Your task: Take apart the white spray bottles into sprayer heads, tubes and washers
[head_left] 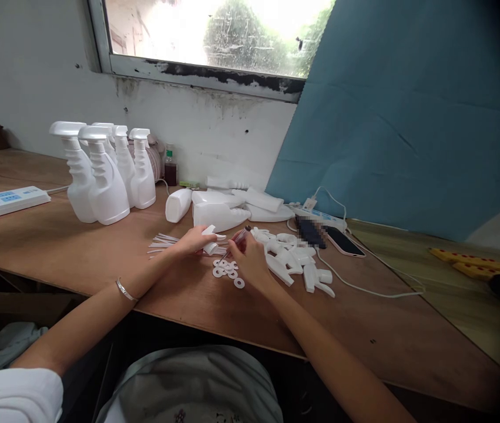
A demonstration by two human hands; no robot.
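Note:
My left hand (194,241) is closed around a white spray trigger head (210,232), its lever pointing right. My right hand (252,258) grips a small screwdriver (241,236) with a see-through reddish handle and dark end; its thin shaft slants down to the left. Below the tool lies a loose pile of flat white ring washers (218,272), one of them apart toward the front. Thin white dip tubes (161,242) lie behind and left of my left hand. More spray trigger heads (280,267) are heaped just right of my right hand.
Several assembled spray bottles (111,197) stand at the back left, near a power strip (7,202). Headless white bottles (218,216) lie along the wall. A phone (344,241) and white cable (368,290) are on the right. A small dark-liquid bottle (171,170) stands behind.

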